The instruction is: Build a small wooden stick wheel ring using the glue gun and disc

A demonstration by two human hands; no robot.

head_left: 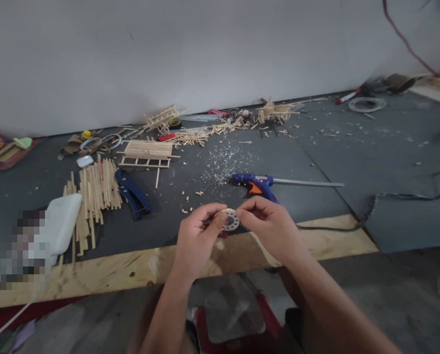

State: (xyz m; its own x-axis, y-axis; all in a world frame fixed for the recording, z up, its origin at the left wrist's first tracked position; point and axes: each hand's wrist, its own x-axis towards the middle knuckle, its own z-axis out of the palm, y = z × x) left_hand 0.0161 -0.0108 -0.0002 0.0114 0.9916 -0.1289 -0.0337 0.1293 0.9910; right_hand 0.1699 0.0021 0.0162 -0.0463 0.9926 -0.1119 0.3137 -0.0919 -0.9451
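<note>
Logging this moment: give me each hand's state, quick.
Left hand: closed, holding the pale perforated ring.
Right hand: closed at the ring's edge; whether it grips anything cannot be told.

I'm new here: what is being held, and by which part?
A pale ring with holes: the left hand pinches its left side; the right hand is at its upper right edge.

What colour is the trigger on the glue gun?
The trigger is orange, showing best in the head view.

We see dark worktop (pixel 293 157), pale wood strip (pixel 120 271) along near edge; sticks (pixel 94 189) and blue-handled tool (pixel 134 194) left, blue glue gun (pixel 254 180) right of middle, wooden cart (pixel 273 113) far.
</note>
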